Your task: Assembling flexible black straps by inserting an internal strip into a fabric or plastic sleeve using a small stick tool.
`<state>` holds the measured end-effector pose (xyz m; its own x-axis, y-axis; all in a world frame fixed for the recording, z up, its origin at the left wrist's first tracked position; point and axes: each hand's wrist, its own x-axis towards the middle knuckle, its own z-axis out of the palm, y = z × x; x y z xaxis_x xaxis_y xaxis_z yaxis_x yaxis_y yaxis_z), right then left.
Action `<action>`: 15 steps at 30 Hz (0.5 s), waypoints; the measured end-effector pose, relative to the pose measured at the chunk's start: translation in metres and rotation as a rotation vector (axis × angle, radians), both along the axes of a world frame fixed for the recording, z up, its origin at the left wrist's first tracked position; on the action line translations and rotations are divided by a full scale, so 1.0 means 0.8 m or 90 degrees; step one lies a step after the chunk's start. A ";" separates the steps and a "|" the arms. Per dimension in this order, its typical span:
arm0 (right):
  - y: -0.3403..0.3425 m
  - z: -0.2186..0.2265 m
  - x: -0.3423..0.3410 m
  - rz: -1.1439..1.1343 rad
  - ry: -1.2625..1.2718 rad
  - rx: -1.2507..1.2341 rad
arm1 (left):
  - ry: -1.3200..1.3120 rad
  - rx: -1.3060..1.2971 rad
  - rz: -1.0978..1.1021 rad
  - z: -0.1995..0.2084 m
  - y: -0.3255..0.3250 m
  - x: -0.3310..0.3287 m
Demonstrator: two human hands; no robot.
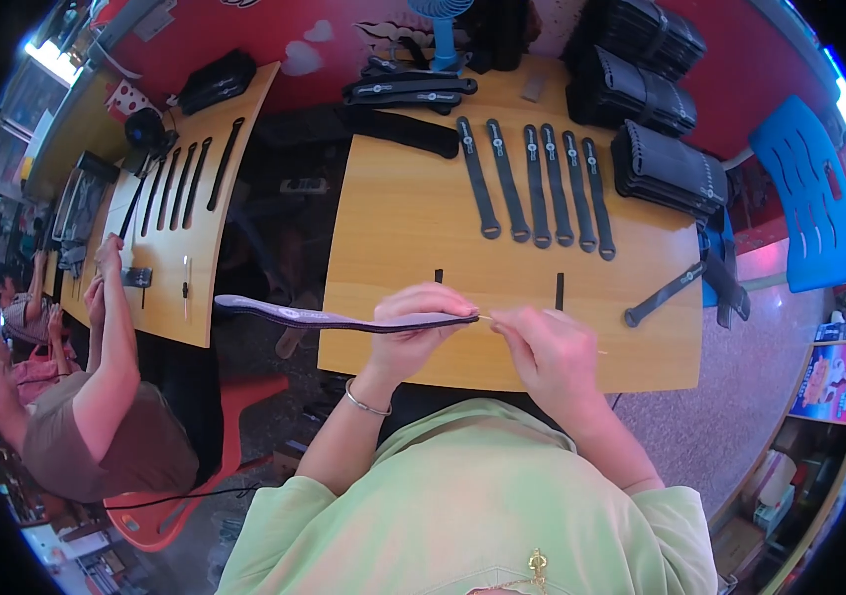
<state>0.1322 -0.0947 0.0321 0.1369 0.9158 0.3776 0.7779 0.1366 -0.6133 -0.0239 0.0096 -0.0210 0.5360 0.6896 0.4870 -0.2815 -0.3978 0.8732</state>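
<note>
A long dark strap (pixel 314 315) runs out to the left above the near edge of the table. My left hand (pixel 405 349) grips it close to its right end, fingers closed over the top. Just beside it, my right hand (pixel 557 359) is closed in a pinch on a thin yellowish stick (pixel 485 317), whose tip meets the strap's end. Further out, the stick's pale other end pokes from the right hand. Two short black strips (pixel 560 292) lie beyond my hands, one partly hidden. A loose grey strap (pixel 663 296) rests slantwise at the right.
Several dark straps (pixel 534 183) lie in a row across the wooden table (pixel 383 213). Bundled black straps (pixel 671 167) are stacked at the back right, near a blue chair (pixel 807 193). At a second table (pixel 200 283) on the left, a person (pixel 111 426) works with straps.
</note>
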 end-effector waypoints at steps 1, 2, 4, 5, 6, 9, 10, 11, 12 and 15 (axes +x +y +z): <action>0.000 0.001 0.000 0.006 -0.029 0.018 | -0.002 -0.005 -0.001 0.000 0.000 0.000; 0.000 0.001 0.000 0.006 -0.028 0.018 | -0.004 -0.011 -0.001 0.000 0.000 0.001; -0.001 -0.001 0.001 0.015 -0.014 0.016 | 0.007 -0.005 -0.007 0.000 0.001 0.000; -0.001 -0.001 0.003 0.014 -0.013 0.016 | 0.016 0.001 -0.013 0.000 0.002 -0.001; 0.000 -0.001 0.005 0.044 0.051 -0.031 | 0.017 0.001 -0.013 0.002 0.002 -0.002; -0.003 -0.001 0.005 0.066 0.223 -0.151 | 0.040 0.002 -0.033 0.009 0.002 -0.004; -0.003 -0.002 0.005 0.060 0.329 -0.224 | 0.044 0.023 -0.036 0.010 0.003 -0.002; -0.004 -0.005 0.006 0.058 0.330 -0.223 | 0.047 0.043 -0.038 0.010 0.004 -0.001; -0.004 -0.011 0.007 0.056 0.363 -0.223 | 0.048 0.044 -0.041 0.010 0.007 -0.001; -0.003 -0.012 0.003 0.023 0.324 -0.162 | 0.095 0.135 -0.060 0.006 0.007 0.002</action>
